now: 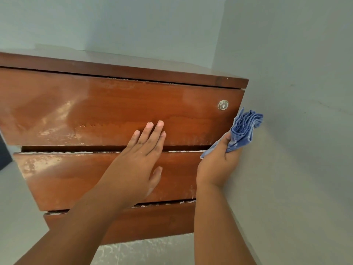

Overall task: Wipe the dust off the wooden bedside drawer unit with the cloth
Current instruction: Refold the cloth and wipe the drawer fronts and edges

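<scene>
The wooden bedside drawer unit point(107, 111) fills the left and middle of the head view, with three reddish-brown drawer fronts streaked with pale dust. A round metal lock point(223, 105) sits at the top drawer's right end. My left hand point(141, 161) lies flat against the drawer fronts, fingers spread over the gap between the top and middle drawers. My right hand point(219, 161) grips a crumpled blue cloth point(242, 131) at the unit's right front corner, beside the wall.
A grey-green wall point(296, 131) runs close along the unit's right side and behind it. The pale floor point(145, 251) below the unit carries white dust. A dark object point(4, 152) shows at the left edge.
</scene>
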